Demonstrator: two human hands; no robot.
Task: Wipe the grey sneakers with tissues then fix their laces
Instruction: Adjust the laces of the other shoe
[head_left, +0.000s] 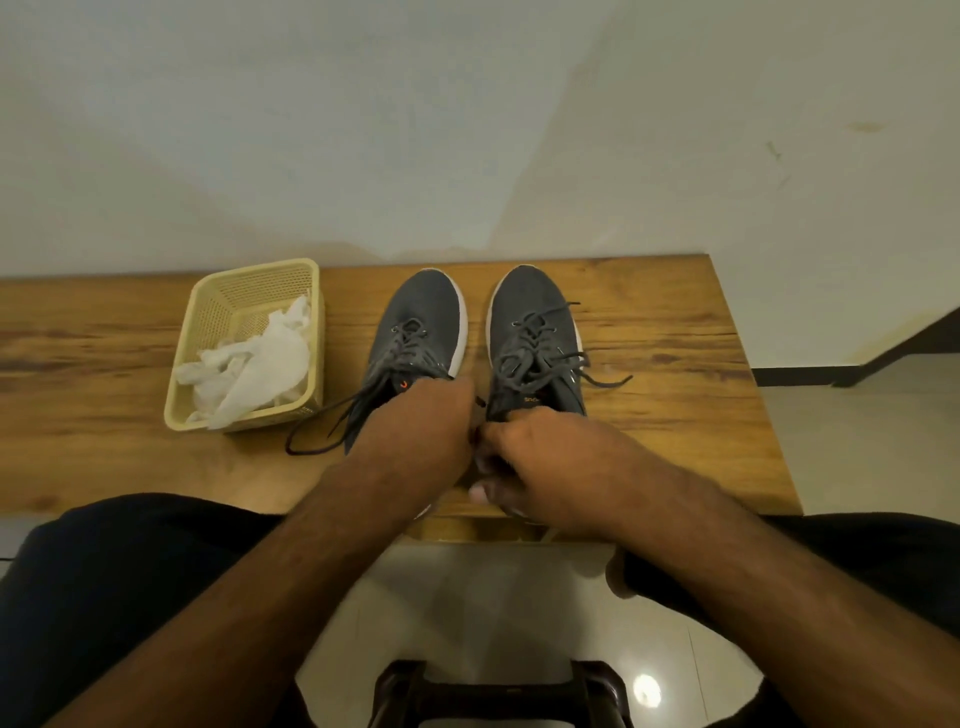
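Two grey sneakers with white soles stand side by side on the wooden table (675, 332), toes pointing away from me. The left sneaker (423, 317) has loose laces (332, 423) trailing off to its left. The right sneaker (530, 322) has laces in a loose knot. My left hand (421, 421) covers the heel end of the left sneaker, fingers curled. My right hand (545, 462) lies over the heel of the right sneaker, fingers curled. Both hands meet between the two shoes, where a dark lace end shows; which hand pinches it is hidden.
A yellow plastic basket (208, 312) with crumpled white tissues (254, 369) stands left of the sneakers. A wall rises right behind the table. My knees flank the table's near edge, and a dark stool (493, 691) is below me on the tiled floor.
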